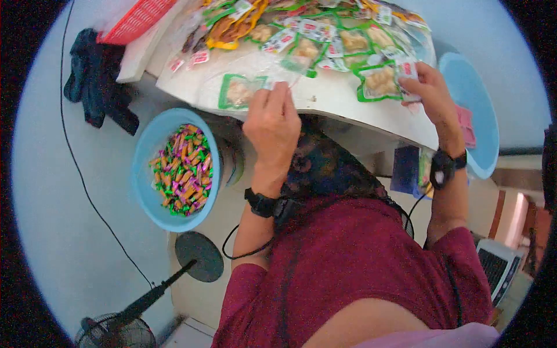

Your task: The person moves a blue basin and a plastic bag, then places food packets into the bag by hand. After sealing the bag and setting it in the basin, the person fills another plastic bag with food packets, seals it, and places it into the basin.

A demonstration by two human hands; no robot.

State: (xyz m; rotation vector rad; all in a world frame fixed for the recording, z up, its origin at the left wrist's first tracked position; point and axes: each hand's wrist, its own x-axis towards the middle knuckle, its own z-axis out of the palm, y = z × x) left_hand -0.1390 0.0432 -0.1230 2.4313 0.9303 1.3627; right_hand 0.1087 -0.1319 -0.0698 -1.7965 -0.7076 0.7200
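On the white table [331, 110], my left hand [272, 119] has its fingers pressed together at the right edge of a clear bag, in which a green-edged packet [238, 93] shows. My right hand [428, 93] pinches the white and red end of another green-edged packet [380, 81] with pale contents, over the table's right part. Behind both hands lies a pile of similar green-edged packets [354, 40], with yellow-edged packets [235, 26] at its left.
A blue basin [216, 174] of small wrapped sweets stands below the table at left. Another blue basin [484, 116] with a pink item is at right. A red basket [136, 22], a dark cloth [93, 81] and a fan [116, 327] are at left.
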